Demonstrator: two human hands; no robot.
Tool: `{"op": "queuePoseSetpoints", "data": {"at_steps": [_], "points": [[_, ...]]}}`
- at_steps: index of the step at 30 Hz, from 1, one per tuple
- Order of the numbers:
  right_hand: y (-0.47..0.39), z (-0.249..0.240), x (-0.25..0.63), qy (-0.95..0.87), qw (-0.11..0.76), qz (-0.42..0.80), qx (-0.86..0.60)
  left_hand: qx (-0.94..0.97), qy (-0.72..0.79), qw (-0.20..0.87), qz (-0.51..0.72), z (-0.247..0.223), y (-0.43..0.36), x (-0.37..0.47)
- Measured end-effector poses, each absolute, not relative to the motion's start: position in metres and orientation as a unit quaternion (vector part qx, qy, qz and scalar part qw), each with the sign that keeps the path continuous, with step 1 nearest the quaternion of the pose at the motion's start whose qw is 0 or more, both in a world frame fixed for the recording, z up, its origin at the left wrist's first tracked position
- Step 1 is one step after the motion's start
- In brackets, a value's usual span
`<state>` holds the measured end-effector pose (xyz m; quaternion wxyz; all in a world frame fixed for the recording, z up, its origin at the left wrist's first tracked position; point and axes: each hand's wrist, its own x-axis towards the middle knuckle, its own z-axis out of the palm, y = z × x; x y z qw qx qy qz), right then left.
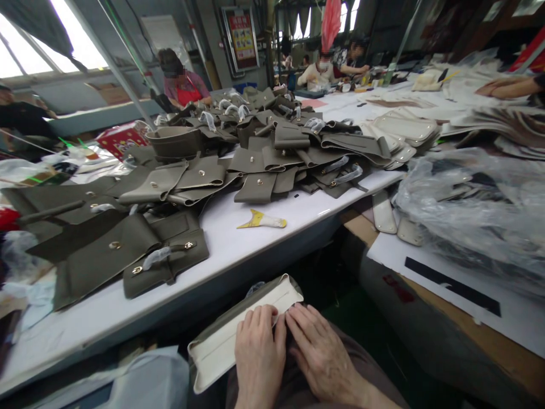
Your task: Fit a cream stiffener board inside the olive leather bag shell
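Note:
Across my lap, below the table edge, lies a dark olive-grey handbag [213, 353] with a long cream-white face turned up. My left hand [260, 343] rests over its near edge with the fingers curled onto the white face. Close beside it, my right hand [318, 347] has its fingers pressed together at the bag's right end. Thumbs and fingertips of both hands meet at that edge, and what lies right beneath them is partly hidden. Some clear plastic wrap [254, 288] shows behind the bag.
Many olive-grey bag pieces [251, 159] with wrapped handles pile on the white table [238, 250]. A yellow-and-white pointed tool [263, 220] lies near its edge. To the right are a plastic-covered heap [477, 210] and a black strip [451, 286]. Several people work farther back.

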<state>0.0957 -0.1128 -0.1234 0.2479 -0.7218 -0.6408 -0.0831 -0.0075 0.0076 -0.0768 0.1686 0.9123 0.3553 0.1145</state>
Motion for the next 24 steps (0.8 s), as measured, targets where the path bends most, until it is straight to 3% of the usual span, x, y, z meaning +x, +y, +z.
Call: {"op": "queuePoseSetpoints", "data": {"at_steps": [5,24], "points": [[-0.110,-0.120,0.085,-0.639,0.232,-0.096,-0.727,0.916,0.344,0.156,0.132,-0.079,0.007,-0.027],[-0.073,-0.101,0.027,-0.695,0.308,-0.101,-0.642,0.838,0.442,0.110,0.301,-0.092,0.008,-0.092]]}}
